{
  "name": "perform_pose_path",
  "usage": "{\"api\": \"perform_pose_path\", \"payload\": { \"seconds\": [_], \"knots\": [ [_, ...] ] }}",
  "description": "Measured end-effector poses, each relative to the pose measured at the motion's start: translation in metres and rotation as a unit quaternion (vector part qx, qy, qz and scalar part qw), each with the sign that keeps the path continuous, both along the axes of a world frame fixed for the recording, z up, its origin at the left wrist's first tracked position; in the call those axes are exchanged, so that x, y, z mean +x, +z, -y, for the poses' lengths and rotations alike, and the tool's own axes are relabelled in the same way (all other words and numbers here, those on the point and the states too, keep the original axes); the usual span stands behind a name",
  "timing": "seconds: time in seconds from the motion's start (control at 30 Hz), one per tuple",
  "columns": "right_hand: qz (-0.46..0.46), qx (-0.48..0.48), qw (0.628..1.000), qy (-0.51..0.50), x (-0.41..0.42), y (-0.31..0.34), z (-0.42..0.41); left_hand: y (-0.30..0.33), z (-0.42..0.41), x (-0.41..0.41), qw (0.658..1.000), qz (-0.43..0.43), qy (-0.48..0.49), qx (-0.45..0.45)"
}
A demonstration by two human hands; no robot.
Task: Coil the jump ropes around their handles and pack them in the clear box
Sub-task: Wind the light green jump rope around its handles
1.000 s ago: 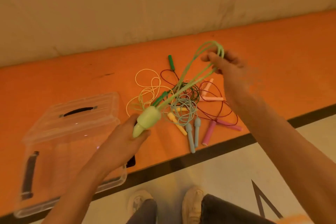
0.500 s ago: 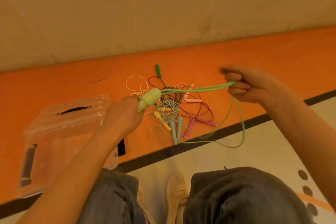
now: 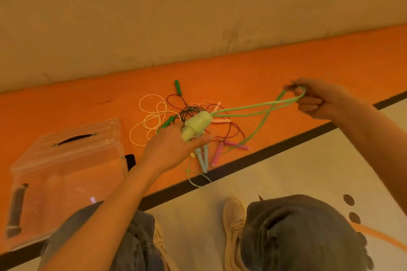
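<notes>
Clear box [image 3: 66, 160] at far left, lidded; just right of it, left hand [image 3: 169, 149] gripping pale-green handles [image 3: 196, 125], fingers curled beneath. Further right, right hand [image 3: 319, 99] pinching stretched green rope [image 3: 264, 105] loops. Risk: trailing slack snagging rope pile [image 3: 198, 116]. Versus half a second earlier: right hand raised, left turned.

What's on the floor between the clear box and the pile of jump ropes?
In the head view, bare orange floor separates the clear box from the rope pile; only the left hand and forearm cross above it.
</notes>
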State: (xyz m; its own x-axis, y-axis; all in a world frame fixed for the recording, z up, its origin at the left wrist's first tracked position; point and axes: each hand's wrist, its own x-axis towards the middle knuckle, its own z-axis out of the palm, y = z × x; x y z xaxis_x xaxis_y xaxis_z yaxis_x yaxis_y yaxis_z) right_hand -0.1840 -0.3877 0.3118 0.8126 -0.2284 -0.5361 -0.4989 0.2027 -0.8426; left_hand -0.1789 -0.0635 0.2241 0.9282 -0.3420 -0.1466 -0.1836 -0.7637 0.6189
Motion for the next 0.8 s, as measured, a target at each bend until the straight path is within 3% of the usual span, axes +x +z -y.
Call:
{"api": "perform_pose_path", "payload": {
  "seconds": [0.1, 0.2, 0.27, 0.37, 0.43, 0.47, 0.5, 0.53, 0.6, 0.63, 0.7, 0.8],
  "knots": [
    [-0.029, 0.057, 0.998, -0.021, -0.006, -0.025, 0.008, 0.004, -0.001, 0.000, 0.998, -0.025, 0.016, -0.055],
    [0.081, -0.027, 0.971, -0.224, -0.001, -0.032, 0.009, 0.006, 0.000, -0.006, 1.000, -0.015, -0.005, -0.019],
    [0.227, -0.202, 0.891, -0.338, 0.003, -0.022, 0.009, 0.006, 0.006, -0.009, 0.999, -0.022, -0.020, -0.024],
    [0.405, -0.525, 0.686, -0.300, 0.000, 0.002, 0.004, 0.006, 0.011, -0.004, 0.998, -0.020, -0.004, -0.060],
    [0.346, -0.691, 0.608, -0.181, -0.001, 0.001, -0.001, 0.002, 0.008, 0.002, 0.998, -0.009, 0.016, -0.054],
    [0.275, -0.741, 0.604, -0.106, -0.003, -0.006, -0.003, 0.000, 0.006, 0.004, 0.999, -0.007, 0.023, -0.044],
    [0.215, -0.740, 0.636, -0.042, -0.005, -0.020, -0.005, -0.002, 0.003, 0.005, 0.999, -0.007, 0.027, -0.033],
    [0.173, -0.692, 0.701, -0.002, -0.008, -0.035, -0.007, -0.003, 0.001, 0.006, 0.999, -0.009, 0.032, -0.024],
    [0.103, -0.534, 0.839, 0.005, -0.017, -0.062, -0.016, -0.007, -0.001, 0.007, 0.999, -0.011, 0.041, -0.014],
    [0.060, -0.465, 0.883, -0.015, -0.022, -0.074, -0.019, -0.010, 0.000, 0.007, 0.999, -0.012, 0.041, -0.004],
    [-0.033, -0.351, 0.935, -0.048, -0.028, -0.090, -0.019, -0.014, 0.002, 0.007, 0.999, -0.007, 0.034, 0.035],
    [-0.128, -0.264, 0.955, -0.044, -0.031, -0.098, -0.015, -0.020, 0.007, 0.008, 0.994, 0.019, 0.029, 0.108]
  ]
}}
